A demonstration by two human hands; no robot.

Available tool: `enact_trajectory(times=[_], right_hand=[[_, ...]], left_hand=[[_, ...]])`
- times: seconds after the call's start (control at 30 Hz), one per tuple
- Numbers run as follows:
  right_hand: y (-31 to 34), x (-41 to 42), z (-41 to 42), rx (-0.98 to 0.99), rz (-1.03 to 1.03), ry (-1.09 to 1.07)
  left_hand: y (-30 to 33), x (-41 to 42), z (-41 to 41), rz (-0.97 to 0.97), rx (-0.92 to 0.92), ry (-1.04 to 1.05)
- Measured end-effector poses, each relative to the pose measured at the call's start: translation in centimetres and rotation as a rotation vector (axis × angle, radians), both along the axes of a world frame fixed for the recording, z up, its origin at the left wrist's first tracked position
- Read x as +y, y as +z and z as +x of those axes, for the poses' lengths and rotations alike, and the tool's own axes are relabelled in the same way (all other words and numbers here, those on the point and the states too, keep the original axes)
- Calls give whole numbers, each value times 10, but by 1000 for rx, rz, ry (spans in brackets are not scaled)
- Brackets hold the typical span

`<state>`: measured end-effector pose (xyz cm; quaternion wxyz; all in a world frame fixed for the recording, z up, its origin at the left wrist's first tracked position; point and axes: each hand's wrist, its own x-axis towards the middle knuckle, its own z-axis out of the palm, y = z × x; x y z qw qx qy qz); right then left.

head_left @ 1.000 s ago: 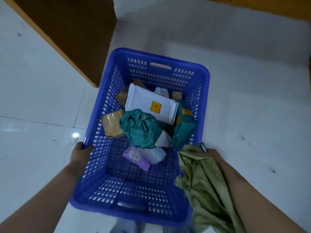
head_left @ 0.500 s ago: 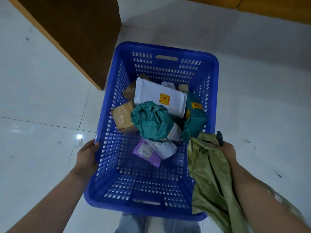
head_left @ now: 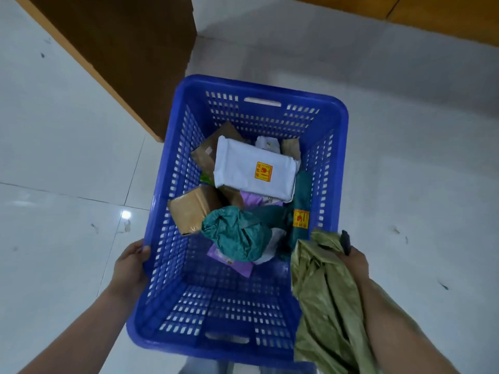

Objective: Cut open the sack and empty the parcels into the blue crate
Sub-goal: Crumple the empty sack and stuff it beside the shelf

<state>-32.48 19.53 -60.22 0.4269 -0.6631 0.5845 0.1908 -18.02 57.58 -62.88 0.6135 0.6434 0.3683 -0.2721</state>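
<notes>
The blue crate (head_left: 172, 233) is in front of me over the tiled floor, held at both sides. Inside lie several parcels: a white packet with a yellow sticker (head_left: 243, 168), a teal bag (head_left: 235, 236), a brown box (head_left: 189, 209), a purple pouch (head_left: 240, 265). My left hand (head_left: 131, 265) grips the crate's left rim. My right hand (head_left: 353, 263) is at the right rim, holding the crumpled green sack (head_left: 321, 298) together with a dark cutter (head_left: 345, 242). The sack hangs limp over the crate's near right corner.
A brown wooden cabinet (head_left: 127, 55) stands at the upper left, its corner close to the crate's far left side. A wooden edge (head_left: 405, 12) runs along the top right. White glossy floor tiles (head_left: 421, 163) surround the crate.
The crate sits further from me and more centred than before. The parcels have slid and shifted inside it. Both hands keep the same hold.
</notes>
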Motion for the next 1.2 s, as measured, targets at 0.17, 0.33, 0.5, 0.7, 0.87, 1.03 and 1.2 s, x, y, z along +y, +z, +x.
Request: enact_trajectory(times=[0.17,0.33,0.5,0.7,0.87,1.03,1.2], right_hand=[[9,-3,9,-44,-14,-1],[25,14,-30,-58,16,-28],[11,2,24,-93,-1,81],[-15,-5,11,-29,-35,88],[-20,-1,8,-20,-24,80],[-22,-2,7,16,-16,85],[-22,-5,8,57,-9,128]], left_hand=[[-4,12,1,-115,42,24],[-9,40,-53,-11,134,78],[-7,16,-10,17,109,130],[-7,9,-8,16,80,76],[-2,-9,15,80,67,24],[-4,-33,15,865,-372,-728],[-14,-77,12,808,-585,-1252]])
